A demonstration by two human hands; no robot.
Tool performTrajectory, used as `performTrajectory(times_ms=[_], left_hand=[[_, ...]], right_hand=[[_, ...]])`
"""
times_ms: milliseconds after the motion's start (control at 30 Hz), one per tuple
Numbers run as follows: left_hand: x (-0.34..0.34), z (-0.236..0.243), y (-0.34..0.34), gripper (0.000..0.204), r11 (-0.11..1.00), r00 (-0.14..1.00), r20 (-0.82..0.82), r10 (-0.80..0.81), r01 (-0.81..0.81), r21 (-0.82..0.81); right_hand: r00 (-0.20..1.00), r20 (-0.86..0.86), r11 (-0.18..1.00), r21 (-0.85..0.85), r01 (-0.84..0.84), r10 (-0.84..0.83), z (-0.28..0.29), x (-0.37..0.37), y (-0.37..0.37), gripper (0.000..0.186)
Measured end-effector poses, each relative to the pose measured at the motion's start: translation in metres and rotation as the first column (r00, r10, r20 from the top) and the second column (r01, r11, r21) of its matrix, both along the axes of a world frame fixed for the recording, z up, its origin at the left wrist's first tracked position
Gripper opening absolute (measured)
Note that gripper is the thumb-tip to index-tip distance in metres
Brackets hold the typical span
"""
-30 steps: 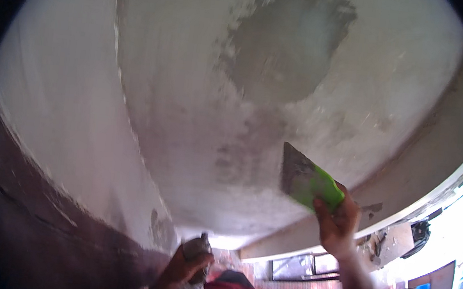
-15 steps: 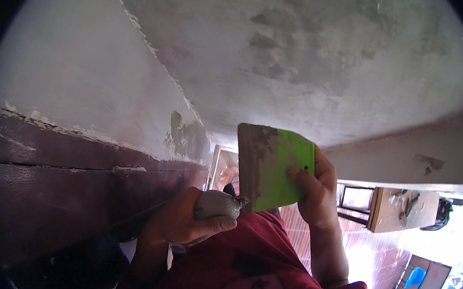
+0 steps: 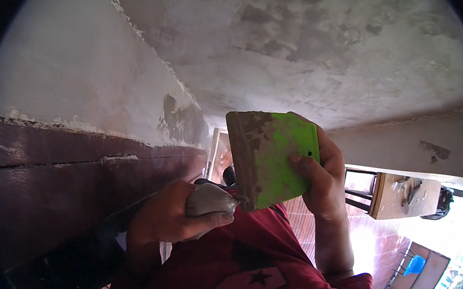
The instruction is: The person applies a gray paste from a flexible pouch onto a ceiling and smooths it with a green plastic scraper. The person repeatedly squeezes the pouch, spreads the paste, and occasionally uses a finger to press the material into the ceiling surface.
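My right hand [image 3: 323, 182] grips a wide green plastic spreader [image 3: 287, 176], thumb on its near face and fingers behind. Grey-brown paste is smeared across the spreader's left side and along its edge. My left hand [image 3: 163, 216] is wrapped round a soft grey plastic bag [image 3: 210, 201], which bulges between thumb and fingers. The bag's narrow tip, with paste on it, meets the lower left corner of the spreader. Both hands are in front of my maroon shirt [image 3: 283, 246].
Overhead spreads a grey surface [image 3: 319, 58] with darker patches. At left, a white wall [image 3: 76, 66] has a maroon lower band [image 3: 71, 167] with chipped edges. A wooden table [image 3: 403, 205] with things on it stands at right, beyond it a blue chair [image 3: 414, 265].
The spreader has come up and a little left, and looks slightly larger. The bag and my left hand have shifted slightly left, with the bag's tip still at the spreader's corner.
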State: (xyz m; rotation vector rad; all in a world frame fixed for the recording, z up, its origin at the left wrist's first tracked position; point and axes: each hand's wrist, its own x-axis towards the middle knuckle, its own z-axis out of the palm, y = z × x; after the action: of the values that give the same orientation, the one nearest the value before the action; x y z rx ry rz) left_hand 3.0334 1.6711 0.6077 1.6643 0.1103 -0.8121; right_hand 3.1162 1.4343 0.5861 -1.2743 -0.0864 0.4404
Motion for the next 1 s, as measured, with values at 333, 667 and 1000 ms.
performTrajectory(times_ms=[333, 667, 1000], left_hand=[[-0.009, -0.009, -0.009, 0.025, 0.973, 0.916, 0.394, 0.071, -0.151, 0.177], [-0.011, -0.007, -0.012, 0.019, 0.927, 0.775, 0.628, 0.065, -0.279, 0.249], [-0.016, 0.006, -0.005, 0.022, 0.961, 0.91, 0.405, 0.09, -0.186, 0.205]], right_hand=[[0.999, 0.022, 0.996, -0.082, -0.044, 0.046, 0.001, -0.001, 0.001, 0.049], [0.996, -0.065, 0.995, -0.07, -0.067, 0.063, -0.001, -0.001, 0.004, 0.049], [0.995, -0.079, 0.998, -0.03, -0.063, 0.061, 0.002, 0.001, 0.003, 0.05]])
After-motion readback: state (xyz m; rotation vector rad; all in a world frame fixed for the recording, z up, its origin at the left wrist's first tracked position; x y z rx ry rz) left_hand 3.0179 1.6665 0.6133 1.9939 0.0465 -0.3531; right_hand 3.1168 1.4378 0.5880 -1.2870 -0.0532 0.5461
